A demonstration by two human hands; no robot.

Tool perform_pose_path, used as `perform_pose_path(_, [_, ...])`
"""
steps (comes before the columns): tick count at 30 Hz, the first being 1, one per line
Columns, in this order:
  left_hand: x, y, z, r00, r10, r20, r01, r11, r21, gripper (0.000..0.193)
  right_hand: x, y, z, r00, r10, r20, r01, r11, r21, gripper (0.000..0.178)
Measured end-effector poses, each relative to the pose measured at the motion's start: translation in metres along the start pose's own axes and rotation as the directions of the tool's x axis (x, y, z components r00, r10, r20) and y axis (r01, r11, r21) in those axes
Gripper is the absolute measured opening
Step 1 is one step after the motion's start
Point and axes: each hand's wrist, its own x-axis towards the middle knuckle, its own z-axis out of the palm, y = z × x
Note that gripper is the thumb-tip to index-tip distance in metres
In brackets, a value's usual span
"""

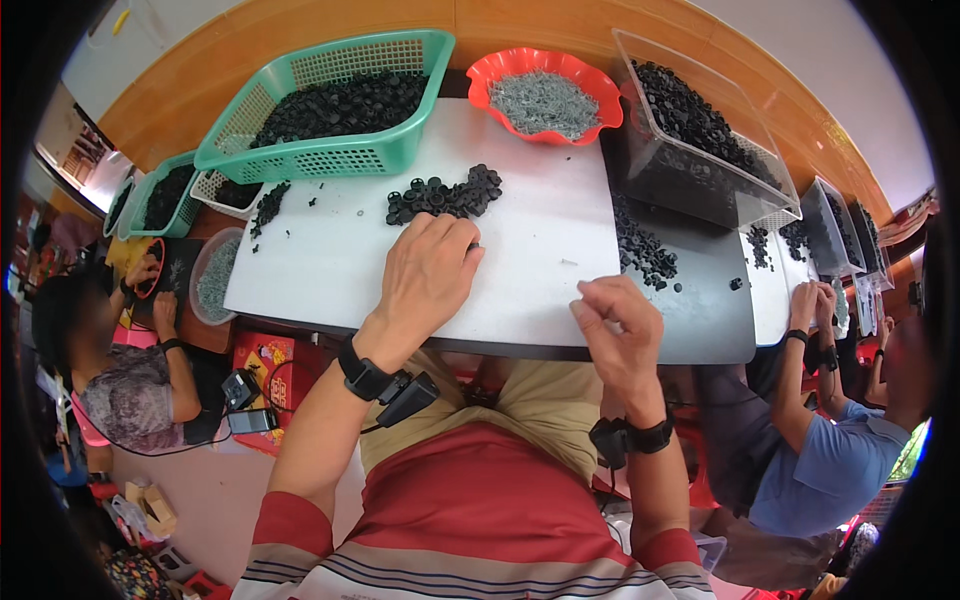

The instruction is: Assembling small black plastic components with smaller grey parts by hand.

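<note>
My left hand (430,262) is over the white board (330,270), its curled fingertips at the near edge of a pile of black plastic parts (445,193). A dark bit shows beside its fingers, seemingly one of these parts; most of it is hidden. My right hand (622,330) is at the board's front right edge, fingers bent and thumb tip close to the index finger. Whatever may be between them is too small to make out. A small metal screw (569,262) lies on the board between my hands. A red scalloped bowl (487,88) of screws stands at the back.
A green basket (350,160) of black parts stands back left, a clear bin (690,180) of them back right. Loose black parts (645,250) lie right of the board. A tub (213,285) of screws is at left. People work at left (140,380) and right (830,440).
</note>
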Motion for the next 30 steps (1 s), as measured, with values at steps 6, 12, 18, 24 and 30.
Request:
perform_pose_path(6, [-0.004,0.005,0.003,0.989,0.108,-0.098,-0.116,0.99,-0.081,0.018,0.038,-0.003,-0.01,0.981,0.05,0.189,0.039,0.897,-0.441,0.023])
perform_pose_path(12, [-0.01,0.016,-0.006,0.975,0.16,-0.155,-0.187,0.967,-0.174,0.02,0.058,-0.002,-0.007,0.919,0.134,0.369,0.146,0.756,-0.638,0.023])
perform_pose_path(18, [-0.019,0.019,-0.012,0.997,-0.019,-0.08,-0.021,0.879,-0.477,0.017,0.06,0.0,-0.006,0.875,0.168,0.454,0.201,0.728,-0.655,0.02])
perform_pose_path(24, [-0.03,0.012,-0.009,0.945,-0.239,0.222,0.307,0.428,-0.85,0.016,0.052,-0.008,-0.004,0.929,0.061,0.364,0.129,0.87,-0.476,0.02])
perform_pose_path(30, [-0.034,0.018,-0.009,0.872,-0.228,0.434,0.413,-0.137,-0.901,0.021,0.039,-0.013,0.009,0.945,0.251,0.211,-0.265,0.963,0.041,0.014])
